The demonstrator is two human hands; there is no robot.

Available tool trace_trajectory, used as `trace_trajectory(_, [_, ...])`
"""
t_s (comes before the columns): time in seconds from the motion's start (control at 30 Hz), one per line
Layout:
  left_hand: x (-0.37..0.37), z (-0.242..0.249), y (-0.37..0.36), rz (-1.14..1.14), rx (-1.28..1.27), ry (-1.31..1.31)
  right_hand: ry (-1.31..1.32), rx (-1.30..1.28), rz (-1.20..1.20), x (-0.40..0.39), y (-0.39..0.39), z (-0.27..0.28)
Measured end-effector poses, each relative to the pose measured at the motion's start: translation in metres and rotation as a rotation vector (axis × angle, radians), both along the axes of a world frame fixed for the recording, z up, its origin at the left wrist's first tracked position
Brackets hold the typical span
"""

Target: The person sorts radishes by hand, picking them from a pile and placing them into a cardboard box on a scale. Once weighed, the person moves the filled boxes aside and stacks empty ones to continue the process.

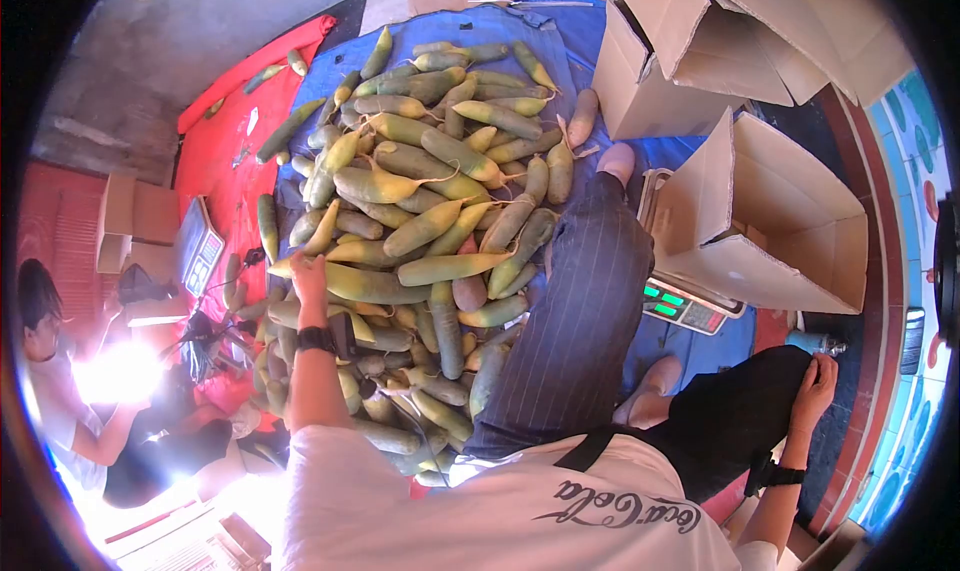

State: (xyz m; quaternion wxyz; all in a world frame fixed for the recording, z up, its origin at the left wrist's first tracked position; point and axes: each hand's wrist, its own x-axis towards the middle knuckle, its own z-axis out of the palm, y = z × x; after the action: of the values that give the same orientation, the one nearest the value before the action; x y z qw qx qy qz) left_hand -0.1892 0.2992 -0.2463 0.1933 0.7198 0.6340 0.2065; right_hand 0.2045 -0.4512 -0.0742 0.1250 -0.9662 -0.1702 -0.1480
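Observation:
A large heap of green radishes (430, 166) covers the blue sheet in front of me. My left hand (308, 274) reaches into the heap's left side, its fingers closed around one end of a long green radish (375, 286). Other radishes lie close against that one, including a yellowish one (322, 229) just above my fingers. My right hand (816, 383) rests on my bent knee at the right, fingers stretched out, holding nothing. Both wrists carry dark bands.
An open cardboard box (775, 211) stands on a lit digital scale (690, 306) to my right. More boxes (640, 81) are behind it. At left, another person (85, 411) sits beside a bright light, near a second scale (203, 251) on a red sheet (230, 131).

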Motion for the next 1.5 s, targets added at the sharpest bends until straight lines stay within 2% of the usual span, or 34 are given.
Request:
trace_trajectory(0.03, [-0.002,0.004,-0.009,0.092,-0.101,-0.237,-0.004,0.010,0.006,-0.001,0.000,-0.001])
trace_trajectory(0.07, [-0.005,-0.005,-0.013,0.098,-0.043,-0.211,-0.003,0.014,0.006,0.000,-0.001,-0.002])
trace_trajectory(0.1, [0.003,0.009,-0.032,0.098,-0.040,-0.211,-0.012,0.013,0.018,0.001,-0.001,-0.002])
trace_trajectory(0.17, [0.027,0.029,-0.083,-0.100,-0.141,-0.414,-0.023,0.017,0.031,0.002,-0.005,-0.004])
trace_trajectory(0.23, [0.043,0.016,-0.112,-0.285,-0.089,-0.443,-0.033,0.035,0.047,0.002,-0.009,-0.007])
trace_trajectory(0.3, [0.056,0.010,-0.134,-0.406,0.085,-0.409,-0.050,0.047,0.044,0.003,-0.012,-0.011])
trace_trajectory(0.43, [0.064,0.019,-0.166,-0.454,0.115,-0.234,-0.068,0.086,0.048,0.000,-0.017,-0.014])
trace_trajectory(0.53, [0.058,0.021,-0.176,-0.427,-0.018,-0.262,-0.067,0.104,0.022,-0.006,-0.019,-0.013])
trace_trajectory(0.7, [0.056,0.029,-0.181,-0.553,0.026,-0.223,-0.089,0.144,-0.004,-0.008,-0.033,-0.021])
trace_trajectory(0.77, [0.059,0.032,-0.169,-0.418,-0.068,-0.263,-0.096,0.160,-0.015,-0.010,-0.038,-0.019])
trace_trajectory(0.8, [0.061,0.039,-0.166,-0.430,0.057,-0.254,-0.092,0.176,-0.011,-0.011,-0.037,-0.017])
trace_trajectory(0.83, [0.062,0.047,-0.164,-0.441,0.064,-0.256,-0.088,0.193,-0.005,-0.013,-0.036,-0.017])
trace_trajectory(0.97, [0.069,0.108,-0.170,-0.295,-0.089,-0.419,-0.084,0.227,-0.039,-0.017,-0.037,-0.016])
trace_trajectory(1.03, [0.074,0.141,-0.176,-0.270,-0.059,-0.589,-0.094,0.204,-0.022,-0.016,-0.041,-0.018])
trace_trajectory(1.07, [0.078,0.160,-0.181,-0.272,-0.056,-0.590,-0.096,0.207,-0.024,-0.016,-0.040,-0.018])
trace_trajectory(1.13, [0.090,0.202,-0.198,-0.291,-0.153,-0.928,-0.056,0.217,0.001,-0.016,-0.039,-0.016])
trace_trajectory(1.17, [0.094,0.220,-0.204,-0.293,-0.152,-0.932,-0.060,0.218,0.001,-0.016,-0.037,-0.014])
trace_trajectory(1.23, [0.100,0.251,-0.214,-0.422,-0.120,-1.135,-0.019,0.232,0.029,-0.020,-0.025,-0.006])
trace_trajectory(1.27, [0.104,0.265,-0.221,-0.424,-0.115,-1.141,-0.025,0.235,0.031,-0.024,-0.015,0.001])
trace_trajectory(1.33, [0.114,0.288,-0.238,-0.549,-0.204,-1.295,-0.017,0.296,0.125,-0.039,0.019,0.025])
trace_trajectory(1.37, [0.119,0.293,-0.245,-0.555,-0.200,-1.298,0.005,0.312,0.172,-0.051,0.043,0.045])
trace_trajectory(1.43, [0.131,0.300,-0.262,-0.751,-0.308,-1.343,0.075,0.395,0.310,-0.071,0.083,0.075])
trace_trajectory(1.5, [0.142,0.312,-0.285,-0.814,-0.263,-1.334,0.204,0.503,0.490,-0.084,0.109,0.090])
